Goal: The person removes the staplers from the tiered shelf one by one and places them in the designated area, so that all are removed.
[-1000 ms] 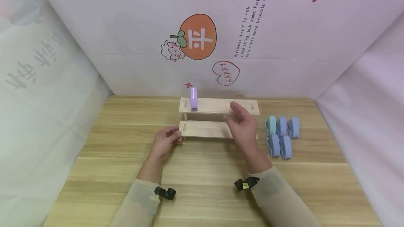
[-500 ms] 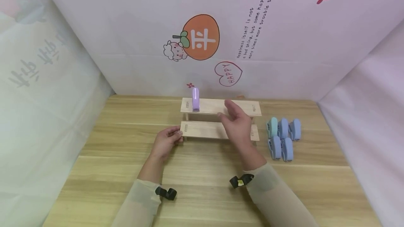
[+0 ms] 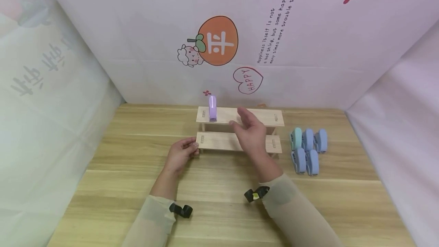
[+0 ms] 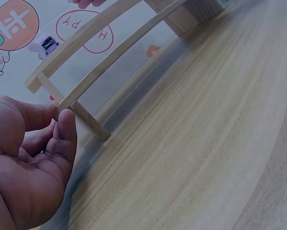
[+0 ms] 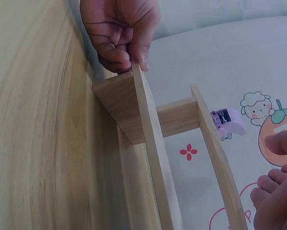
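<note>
A two-tier wooden rack [image 3: 219, 141] stands on the table near the back wall. My left hand [image 3: 181, 155] pinches the left end of its lower board between thumb and fingers, seen closely in the left wrist view. On the upper board's left part sits a purple stapler [image 3: 212, 109], which also shows in the right wrist view. My right hand [image 3: 252, 132] is held over the middle of the rack, thumb apart from the extended fingers, holding nothing. It hides part of both boards.
Right of the rack, several staplers stand in two rows: a teal stapler [image 3: 296, 138] and blue staplers, such as the front blue stapler [image 3: 312, 162]. A printed cloth [image 3: 308, 48] hangs behind the wooden table [image 3: 219, 193], with more cloth at both sides.
My right hand has drifted left above the rack, uncovering the right end of the lower board. The left hand keeps its hold, and the staplers stay where they were.
</note>
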`<state>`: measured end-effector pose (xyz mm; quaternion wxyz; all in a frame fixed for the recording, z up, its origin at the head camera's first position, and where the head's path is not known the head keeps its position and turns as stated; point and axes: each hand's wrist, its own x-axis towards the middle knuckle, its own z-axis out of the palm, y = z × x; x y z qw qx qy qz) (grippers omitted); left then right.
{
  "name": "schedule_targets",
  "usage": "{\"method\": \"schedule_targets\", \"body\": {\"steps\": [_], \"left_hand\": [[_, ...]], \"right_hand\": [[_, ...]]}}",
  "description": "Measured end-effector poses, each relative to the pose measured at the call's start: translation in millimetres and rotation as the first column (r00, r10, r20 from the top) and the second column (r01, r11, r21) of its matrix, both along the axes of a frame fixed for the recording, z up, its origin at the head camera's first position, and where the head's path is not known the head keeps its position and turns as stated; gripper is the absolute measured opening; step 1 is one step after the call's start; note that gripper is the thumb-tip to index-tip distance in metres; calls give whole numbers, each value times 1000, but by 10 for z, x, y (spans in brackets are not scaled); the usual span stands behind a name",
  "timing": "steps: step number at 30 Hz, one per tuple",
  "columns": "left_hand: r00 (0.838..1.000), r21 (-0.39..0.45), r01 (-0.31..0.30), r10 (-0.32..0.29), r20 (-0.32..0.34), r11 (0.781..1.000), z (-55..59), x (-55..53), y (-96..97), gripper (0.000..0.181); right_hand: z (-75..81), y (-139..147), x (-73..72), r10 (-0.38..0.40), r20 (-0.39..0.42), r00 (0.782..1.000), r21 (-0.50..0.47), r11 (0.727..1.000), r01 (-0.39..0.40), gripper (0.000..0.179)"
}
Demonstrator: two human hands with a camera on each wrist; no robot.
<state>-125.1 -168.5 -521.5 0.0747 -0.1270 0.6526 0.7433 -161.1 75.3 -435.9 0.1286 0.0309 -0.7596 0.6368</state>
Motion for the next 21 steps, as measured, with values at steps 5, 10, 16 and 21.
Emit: {"method": "schedule_targets", "body": {"steps": [5,10,16,21], "left_hand": [[1000,0,-5,5,6,1000,7,0,6,37],[1000,-3,-6,6,6,1000,11,10,5,37],[1000,0,-1,1,2,1000,12,12,1,36],[1000,9,1,-1,3,1000,4,0,-3,35]], "right_hand": [[10,-61,-12,17,11,1000,-2,1000,-17,52],[10,-120,-32,34,3,999,-12,999,-34,53],[2,-186,-67,40,-9,999,10,999,-40,52],[-12,-237,-94,45,3,999,33,998,-45,53]]}}
